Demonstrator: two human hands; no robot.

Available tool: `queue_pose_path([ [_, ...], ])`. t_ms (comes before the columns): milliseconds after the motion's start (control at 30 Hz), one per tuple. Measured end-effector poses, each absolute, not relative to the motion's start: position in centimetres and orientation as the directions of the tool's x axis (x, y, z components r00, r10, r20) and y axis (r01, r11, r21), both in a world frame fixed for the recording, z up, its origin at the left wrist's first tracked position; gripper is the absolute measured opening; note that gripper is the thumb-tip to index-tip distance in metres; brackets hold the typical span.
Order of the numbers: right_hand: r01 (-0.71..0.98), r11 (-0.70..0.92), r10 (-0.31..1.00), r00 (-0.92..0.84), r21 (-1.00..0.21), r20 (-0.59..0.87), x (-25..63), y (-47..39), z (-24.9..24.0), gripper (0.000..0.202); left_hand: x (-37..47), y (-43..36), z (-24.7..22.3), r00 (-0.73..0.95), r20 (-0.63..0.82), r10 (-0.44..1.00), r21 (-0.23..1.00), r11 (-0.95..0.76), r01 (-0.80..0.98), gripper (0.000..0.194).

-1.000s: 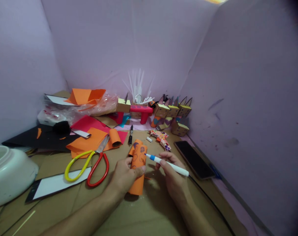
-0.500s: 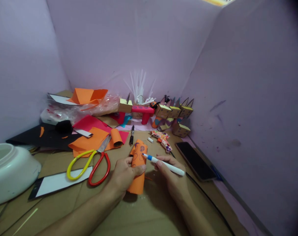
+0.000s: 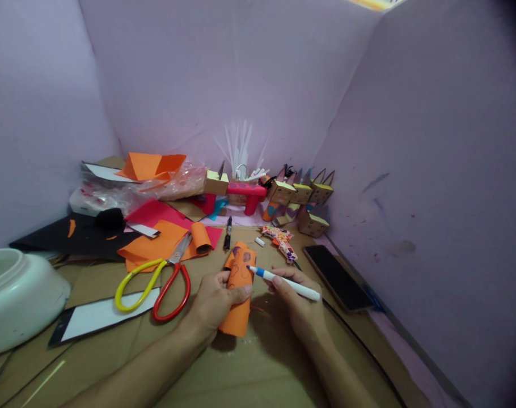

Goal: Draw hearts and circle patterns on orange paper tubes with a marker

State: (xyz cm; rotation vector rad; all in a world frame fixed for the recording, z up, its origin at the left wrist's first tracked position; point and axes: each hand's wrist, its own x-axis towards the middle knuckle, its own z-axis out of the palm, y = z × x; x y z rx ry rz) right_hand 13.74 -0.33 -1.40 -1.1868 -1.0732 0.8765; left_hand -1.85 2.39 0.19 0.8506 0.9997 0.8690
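My left hand (image 3: 215,300) is wrapped round an orange paper tube (image 3: 237,317), thumb across its front. Drawn outlines and a few purple-filled spots mark the tube's upper part. Between the fingers of my right hand (image 3: 298,294) is a white marker with a blue collar (image 3: 290,285), its tip at the tube's surface near a spot. Left of the tube lie scissors (image 3: 173,260) with one yellow and one red handle. A black pen (image 3: 228,232) and a small white cap (image 3: 260,242) rest just beyond the tube.
A phone (image 3: 338,277) and a black cable (image 3: 360,345) lie on the right. Cardboard animal heads (image 3: 303,194) and a pink paper figure (image 3: 253,195) stand at the back. Orange paper (image 3: 156,243) and a white pot (image 3: 24,306) are on the left.
The purple fill in the spot near the marker tip looks slightly larger. Both hands keep nearly the same place and grip.
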Motion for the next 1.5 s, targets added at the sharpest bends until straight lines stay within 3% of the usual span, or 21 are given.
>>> queue_pose_path([
  [167,0.068,0.231,0.942,0.233,-0.971,0.240,13.82,-0.35,-1.35,0.014,-2.03,2.55,0.05,0.281,-0.321,0.904,0.904,0.381,-0.195,0.032],
  [667,0.095,0.201,0.919,0.327,-0.975,0.221,13.34,-0.64,-0.56,0.016,-1.83,2.25,0.63,0.285,-0.331,0.899,0.894,0.396,-0.209,0.036],
  [833,0.168,0.247,0.931,0.231,-0.955,0.281,13.57,-0.55,-0.73,0.014,-1.87,2.16,0.55,0.278,-0.341,0.898,0.902,0.396,-0.170,0.034],
  [1033,0.106,0.186,0.932,0.295,-0.977,0.210,13.61,-0.57,-0.71,0.017,-1.81,2.19,0.58,0.282,-0.347,0.894,0.896,0.406,-0.183,0.032],
  [1200,0.157,0.270,0.927,0.224,-0.950,0.301,13.70,-0.52,-0.81,0.016,-1.80,2.22,0.59,0.288,-0.343,0.894,0.900,0.401,-0.173,0.032],
  [1367,0.134,0.212,0.932,0.271,-0.968,0.242,13.79,-0.54,-0.92,0.016,-1.80,2.23,0.40,0.279,-0.334,0.901,0.910,0.385,-0.155,0.028],
  [1500,0.163,0.269,0.925,0.232,-0.949,0.302,13.78,-0.59,-0.83,0.012,-1.80,2.27,0.41,0.276,-0.339,0.900,0.910,0.388,-0.147,0.026],
])
